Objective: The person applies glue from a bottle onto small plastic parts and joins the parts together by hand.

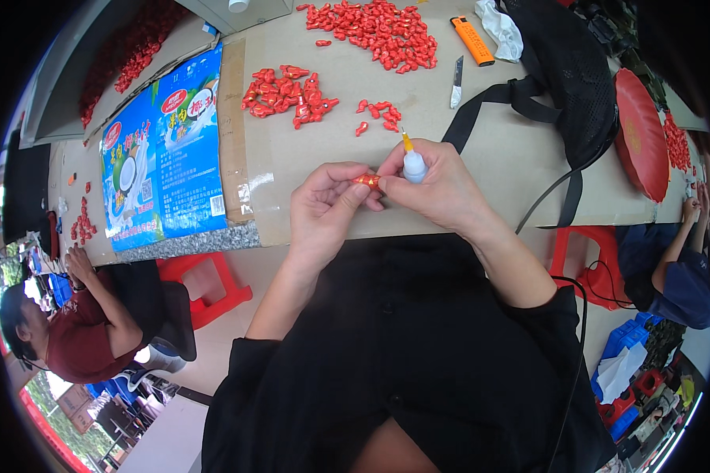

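My left hand [327, 201] is closed, its fingertips pinching a small shiny red piece with gold marks [367, 182]. My right hand [448, 189] is closed around a small white squeeze bottle [415, 168] with a yellow neck and thin needle tip pointing up and away. The right fingertips also touch the red piece from its right side. Beyond my hands lies a small cluster of little red parts [386, 116]. Left of it is a heap of larger red pieces [292, 96], and farther back spreads a big pile of small red parts [382, 35].
Blue printed cardboard [165, 150] covers the table's left side. An orange utility knife [472, 41], a loose blade [456, 83] and crumpled white tissue [500, 31] lie at the back right. A black bag [568, 87] with straps stands before a red tray [641, 138]. Other people sit at both sides.
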The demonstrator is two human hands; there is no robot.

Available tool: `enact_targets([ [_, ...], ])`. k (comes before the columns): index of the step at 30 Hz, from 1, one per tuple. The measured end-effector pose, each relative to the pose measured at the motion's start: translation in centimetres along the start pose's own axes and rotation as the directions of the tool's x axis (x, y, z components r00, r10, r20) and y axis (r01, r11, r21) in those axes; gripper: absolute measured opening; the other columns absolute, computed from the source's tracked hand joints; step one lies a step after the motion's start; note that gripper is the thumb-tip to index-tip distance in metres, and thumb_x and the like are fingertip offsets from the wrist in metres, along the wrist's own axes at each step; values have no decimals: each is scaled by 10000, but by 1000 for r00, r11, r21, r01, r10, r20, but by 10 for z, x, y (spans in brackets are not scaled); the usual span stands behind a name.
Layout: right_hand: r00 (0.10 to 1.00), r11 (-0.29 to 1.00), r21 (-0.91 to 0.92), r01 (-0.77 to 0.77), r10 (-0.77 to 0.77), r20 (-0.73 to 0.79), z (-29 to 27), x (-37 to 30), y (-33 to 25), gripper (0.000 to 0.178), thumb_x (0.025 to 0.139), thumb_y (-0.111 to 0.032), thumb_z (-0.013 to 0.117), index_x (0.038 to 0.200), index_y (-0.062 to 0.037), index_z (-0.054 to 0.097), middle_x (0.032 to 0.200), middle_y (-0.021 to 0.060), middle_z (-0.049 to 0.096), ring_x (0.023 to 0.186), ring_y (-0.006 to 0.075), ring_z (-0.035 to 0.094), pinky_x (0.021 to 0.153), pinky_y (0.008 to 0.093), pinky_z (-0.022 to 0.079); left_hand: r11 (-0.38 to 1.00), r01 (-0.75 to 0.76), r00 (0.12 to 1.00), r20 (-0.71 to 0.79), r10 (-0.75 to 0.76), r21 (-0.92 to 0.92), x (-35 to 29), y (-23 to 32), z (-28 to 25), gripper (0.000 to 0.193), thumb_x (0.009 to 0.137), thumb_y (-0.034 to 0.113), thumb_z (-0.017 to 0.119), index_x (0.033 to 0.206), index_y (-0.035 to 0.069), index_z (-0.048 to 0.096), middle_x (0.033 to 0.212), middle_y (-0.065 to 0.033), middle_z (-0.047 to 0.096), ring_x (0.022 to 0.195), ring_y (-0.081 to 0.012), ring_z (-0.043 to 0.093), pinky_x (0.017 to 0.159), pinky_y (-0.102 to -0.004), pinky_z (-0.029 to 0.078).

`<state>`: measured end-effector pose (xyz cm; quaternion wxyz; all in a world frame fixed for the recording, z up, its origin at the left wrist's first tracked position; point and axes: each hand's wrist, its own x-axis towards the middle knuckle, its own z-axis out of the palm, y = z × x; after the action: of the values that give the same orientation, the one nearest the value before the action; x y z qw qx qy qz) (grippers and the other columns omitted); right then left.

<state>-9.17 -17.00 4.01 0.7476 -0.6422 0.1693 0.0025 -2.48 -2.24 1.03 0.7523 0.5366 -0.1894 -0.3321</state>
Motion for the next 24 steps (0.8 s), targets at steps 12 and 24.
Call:
enact_targets([
  [12, 1000, 999, -38, 4, -4, -6, 0, 0, 0, 83, 701, -21, 582, 714, 34, 521, 686, 52, 571, 648, 79, 559, 592, 216, 472, 1000, -16, 1000, 6, 16, 15, 0, 0, 0, 143, 815, -50, 489, 957, -47, 507, 890, -134, 577, 705, -155, 577, 667, -282, 501],
  [24, 999, 999, 13, 38, -38, -7, 1, 0, 5, 68, 711, -5, 573, 722, 34, 519, 700, 49, 568, 654, 83, 561, 587, 217, 471, 999, -24, 1000, -2, 24, 36, 0, -1, 1, 144, 812, -56, 488, 953, -41, 510, 864, -129, 583, 698, -150, 580, 665, -279, 502],
])
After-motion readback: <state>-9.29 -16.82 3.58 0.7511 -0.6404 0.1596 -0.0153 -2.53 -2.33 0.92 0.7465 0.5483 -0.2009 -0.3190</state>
